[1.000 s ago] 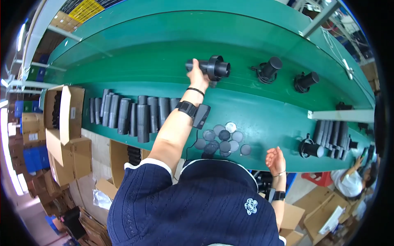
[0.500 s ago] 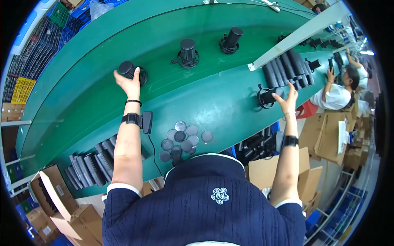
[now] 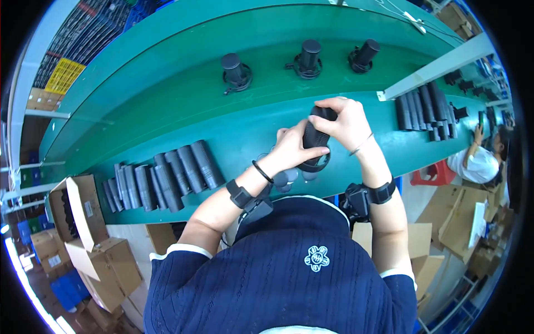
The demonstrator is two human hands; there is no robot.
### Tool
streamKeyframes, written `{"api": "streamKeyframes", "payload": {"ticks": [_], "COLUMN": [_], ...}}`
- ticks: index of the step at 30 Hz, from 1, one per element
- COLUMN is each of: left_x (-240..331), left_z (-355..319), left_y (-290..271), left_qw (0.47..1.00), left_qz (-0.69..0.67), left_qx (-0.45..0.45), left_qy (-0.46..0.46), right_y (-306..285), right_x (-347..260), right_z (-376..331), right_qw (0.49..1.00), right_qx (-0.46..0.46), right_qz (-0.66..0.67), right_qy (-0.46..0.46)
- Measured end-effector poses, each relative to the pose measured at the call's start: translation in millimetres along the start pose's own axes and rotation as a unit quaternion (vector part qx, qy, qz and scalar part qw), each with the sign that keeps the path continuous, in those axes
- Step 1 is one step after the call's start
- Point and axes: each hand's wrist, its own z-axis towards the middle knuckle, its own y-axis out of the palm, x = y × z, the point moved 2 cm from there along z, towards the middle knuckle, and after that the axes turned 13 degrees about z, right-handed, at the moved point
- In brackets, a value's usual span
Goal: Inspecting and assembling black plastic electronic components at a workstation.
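In front of my chest, a black microphone [image 3: 316, 136] with a mesh body is held between my two hands, tilted over the green worktop. My left hand [image 3: 290, 148] wraps its lower side, thumb along the body. The fingers and thumb of my right hand [image 3: 346, 119] close around its upper end. At its lower end a black ring mount [image 3: 318, 164] shows in part. Beneath my hands lie several round grey discs [image 3: 285, 181], partly hidden. Farther back stand three black microphones in ring mounts: a left one [image 3: 233, 68], a middle one [image 3: 310, 57] and a right one [image 3: 366, 53].
Several black cylinders [image 3: 161, 181] lie in a row on the left of the green table [image 3: 183, 131]. More cylinders [image 3: 425, 106] are grouped at the right, beneath a white post [image 3: 439, 67]. Open cardboard boxes [image 3: 105, 267] stand below. A person [image 3: 475, 164] works at far right.
My left hand has let go of the microphone at the back left and come to my chest. My right hand has brought its microphone leftward from the table's right. My view has shifted.
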Motion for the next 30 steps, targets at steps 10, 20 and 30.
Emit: {"api": "streamKeyframes", "payload": {"ticks": [10,20,30], "left_x": [-31,-16,-14], "left_z": [-52,-60,-66], "left_y": [-28,-22,-24], "left_qw": [0.872,0.878,0.892], "left_qz": [-0.485,-0.445,-0.432], "left_qx": [0.065,0.175,0.130], "left_qy": [0.033,-0.018,-0.044], "right_y": [42,101,99], "right_x": [44,52,54], "right_z": [-83,-100,-109], "right_qw": [0.919,0.834,0.824], "right_qx": [-0.074,-0.007,0.003], "right_qz": [0.363,0.544,0.552], "right_qy": [0.133,0.098,0.128]}}
